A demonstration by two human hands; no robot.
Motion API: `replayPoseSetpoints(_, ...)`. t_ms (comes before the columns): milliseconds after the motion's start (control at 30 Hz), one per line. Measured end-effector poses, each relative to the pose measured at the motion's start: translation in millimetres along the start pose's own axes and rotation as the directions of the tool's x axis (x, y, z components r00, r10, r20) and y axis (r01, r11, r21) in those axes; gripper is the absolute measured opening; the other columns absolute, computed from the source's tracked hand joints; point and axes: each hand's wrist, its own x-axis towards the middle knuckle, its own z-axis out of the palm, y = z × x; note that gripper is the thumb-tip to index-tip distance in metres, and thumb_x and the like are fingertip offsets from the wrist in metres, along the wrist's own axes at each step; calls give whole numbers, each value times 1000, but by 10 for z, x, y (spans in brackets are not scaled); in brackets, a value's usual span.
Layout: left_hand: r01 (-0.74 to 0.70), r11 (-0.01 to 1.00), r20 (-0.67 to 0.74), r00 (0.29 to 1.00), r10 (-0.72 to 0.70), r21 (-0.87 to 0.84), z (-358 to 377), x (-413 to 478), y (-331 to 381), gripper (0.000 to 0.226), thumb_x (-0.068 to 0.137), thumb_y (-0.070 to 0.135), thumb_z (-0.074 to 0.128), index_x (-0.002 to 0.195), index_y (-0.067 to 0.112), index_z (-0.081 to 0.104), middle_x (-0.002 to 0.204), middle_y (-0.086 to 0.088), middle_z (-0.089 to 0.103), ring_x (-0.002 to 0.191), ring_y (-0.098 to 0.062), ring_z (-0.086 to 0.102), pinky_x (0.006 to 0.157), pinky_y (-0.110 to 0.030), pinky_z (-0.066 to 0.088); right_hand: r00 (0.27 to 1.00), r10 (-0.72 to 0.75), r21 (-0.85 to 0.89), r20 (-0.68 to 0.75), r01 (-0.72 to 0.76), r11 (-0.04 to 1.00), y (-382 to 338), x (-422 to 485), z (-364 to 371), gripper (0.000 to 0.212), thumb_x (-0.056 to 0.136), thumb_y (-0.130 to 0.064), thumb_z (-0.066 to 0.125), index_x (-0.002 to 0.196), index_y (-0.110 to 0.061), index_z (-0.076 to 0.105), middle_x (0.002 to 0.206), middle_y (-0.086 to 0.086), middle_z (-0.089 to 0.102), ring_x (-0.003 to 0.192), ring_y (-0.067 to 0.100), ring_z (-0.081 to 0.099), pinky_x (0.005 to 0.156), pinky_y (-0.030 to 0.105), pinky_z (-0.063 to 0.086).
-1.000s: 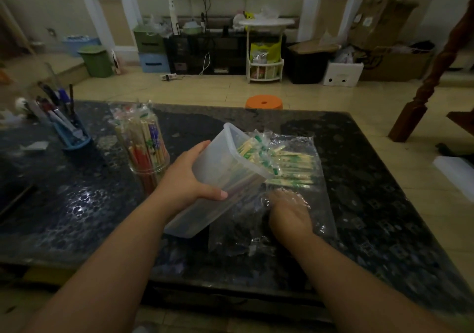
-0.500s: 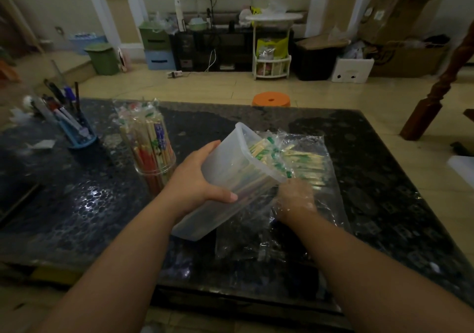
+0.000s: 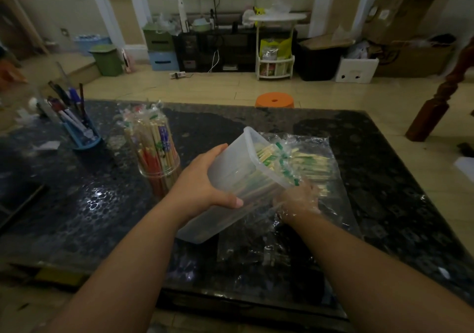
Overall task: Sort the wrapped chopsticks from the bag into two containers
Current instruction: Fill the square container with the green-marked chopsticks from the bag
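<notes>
Left hand (image 3: 205, 186): clamped round the side of the translucent tall container (image 3: 246, 171), thumb across the near face. It holds the container tilted, base low toward bottom centre and mouth aimed up and toward the right of the frame. Green-printed wrapped chopsticks (image 3: 269, 153) already stick out of the mouth.

Right hand (image 3: 298, 200): inside the clear bag (image 3: 338, 199), under the film, just below and right of the container mouth. The film and the container rim hide the fingers, so I can't tell if it pinches anything or is just reaching.

The bag lies flat on the dark table (image 3: 77, 204), right of centre. The remaining bagged chopsticks (image 3: 313, 163) sit just above and right of the right hand. Their long axis runs roughly left-right in the frame, with the near ends facing the container mouth.

Key relation: the stick axis and the container axis are nearly in line, and the mouth is just beside the stick ends. The right hand is the nearer one; the left is busy holding the container. The likely next move is to grab a bundle and slide it lengthwise toward the mouth. The film could snag it on the way.

Further out:
- A round jar (image 3: 159, 158) stands upright left of the left hand, holding red- and blue-printed wrapped sticks.
- A blue pen holder (image 3: 82, 140) is at upper left.
- An orange stool (image 3: 274, 100) sits past the far table edge.
</notes>
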Motion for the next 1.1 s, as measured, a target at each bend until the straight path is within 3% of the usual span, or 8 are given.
replayPoseSetpoints(133,6,1000,-5,1000,-6,7,-1,12,6,128,34,51,87,150,45,34,146,15,41,131,-15,44,108,-52,41,1000,15,-235,5,-13,972,28,48,153,40,95,-38,59,131,-21,56,135,7,50,130,28,38,110,45,27)
replayPoseSetpoints(267,2,1000,-1,1000,-2,19,-5,10,4,128,33,52,86,150,45,33,146,15,41,131,-15,44,108,-50,40,1000,-28,-150,13,29,988,84,40,234,29,95,-23,57,123,-18,59,129,7,54,120,28,47,103,38,37)
replayPoseSetpoints(467,2,999,-5,1000,-1,34,4,-7,21,127,34,52,86,150,44,33,146,14,42,130,-16,44,107,-50,42,998,-70,-124,-1,70,990,80,-172,253,37,101,-26,39,138,-21,45,136,5,44,122,28,45,101,39,40)
replayPoseSetpoints(533,-6,999,6,1000,6,38,8,-4,24,125,36,51,88,149,45,34,145,14,43,129,-15,45,106,-51,43,994,-80,-114,-74,71,991,81,-197,327,37,100,-26,33,129,-15,51,126,8,51,115,31,51,95,39,42)
replayPoseSetpoints(600,-13,999,12,1000,12,41,10,-17,34,124,37,51,88,149,45,34,145,14,43,130,-16,45,106,-51,43,972,-144,-165,-186,113,980,100,-215,340,27,94,-25,48,115,-13,61,109,11,61,100,33,61,84,40,46)
replayPoseSetpoints(833,-20,999,8,1000,20,32,8,-49,49,127,35,51,86,150,41,34,146,12,42,131,-17,43,105,-48,41,987,-147,-273,66,159,949,110,-397,241,38,102,-41,20,128,-27,45,122,5,60,104,32,61,75,38,41)
replayPoseSetpoints(967,-9,1000,-2,1000,9,17,11,-67,46,127,35,49,87,150,42,34,147,11,41,131,-18,43,106,-50,41,965,-182,-357,188,240,903,34,-669,-26,32,97,-17,45,128,-18,56,123,12,63,112,34,62,90,41,49)
replayPoseSetpoints(1100,-11,1000,-19,1000,12,13,4,-78,24,126,36,51,88,150,43,34,148,10,41,131,-18,43,106,-52,42,964,-165,-400,209,238,885,-5,-828,-126,29,94,-15,50,119,-13,64,118,13,66,109,33,63,91,42,50)
